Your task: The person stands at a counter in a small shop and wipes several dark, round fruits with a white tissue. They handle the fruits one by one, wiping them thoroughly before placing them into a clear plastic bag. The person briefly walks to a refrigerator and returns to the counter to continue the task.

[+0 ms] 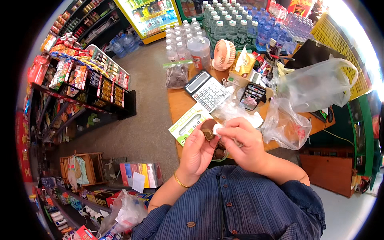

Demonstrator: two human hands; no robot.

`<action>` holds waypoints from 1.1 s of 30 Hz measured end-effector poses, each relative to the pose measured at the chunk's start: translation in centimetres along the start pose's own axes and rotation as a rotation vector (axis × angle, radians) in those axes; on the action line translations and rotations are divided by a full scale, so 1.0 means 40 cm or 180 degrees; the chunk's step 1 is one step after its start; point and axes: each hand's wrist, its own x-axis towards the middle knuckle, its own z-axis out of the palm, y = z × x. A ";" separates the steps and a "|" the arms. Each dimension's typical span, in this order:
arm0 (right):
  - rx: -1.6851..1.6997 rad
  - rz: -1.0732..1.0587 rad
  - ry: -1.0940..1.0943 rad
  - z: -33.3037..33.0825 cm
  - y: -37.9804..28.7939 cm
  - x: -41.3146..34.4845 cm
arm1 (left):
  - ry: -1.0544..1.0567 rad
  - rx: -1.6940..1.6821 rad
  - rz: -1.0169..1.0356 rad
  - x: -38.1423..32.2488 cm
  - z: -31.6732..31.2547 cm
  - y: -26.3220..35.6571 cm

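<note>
My left hand [196,150] holds a round brown object [209,129], perhaps a mushroom cap, between thumb and fingers. Against its right side, my right hand [244,141] pinches a small white piece [217,129] with thumb and index finger. Below the hands, more round brown items [219,153] show partly in a container with a green rim; the hands hide the rest. A green and white printed card [186,124] lies on the wooden desk [177,103] behind my left hand, with a calculator [207,91] beyond it.
A smartphone [253,96] stands tilted behind my right hand, near crumpled clear plastic. Plastic bags [289,126] lie at the right. Farther back are a pink fan [224,55], a clear tub [199,52], a zip bag [177,75] and bottled water [231,28]. Snack shelves [81,90] stand left.
</note>
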 end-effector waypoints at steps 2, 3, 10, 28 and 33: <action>-0.0031 0.0179 0.0022 -0.017 0.019 0.005 | -0.0066 -0.0127 -0.0080 -0.003 -0.005 0.006; -0.0066 0.0280 0.0055 -0.024 0.021 0.009 | -0.0113 -0.0192 -0.0149 -0.001 -0.004 0.006; 0.0433 0.0512 0.0206 -0.028 -0.008 0.042 | -0.0127 -0.0067 -0.0181 -0.002 0.028 0.006; -0.0078 -0.0308 -0.0218 -0.013 0.002 0.052 | 0.0091 -0.0565 -0.0692 -0.014 0.032 -0.001; -0.0306 -0.0064 -0.0080 -0.033 0.007 0.059 | -0.0239 -0.0648 -0.0827 -0.013 0.004 -0.008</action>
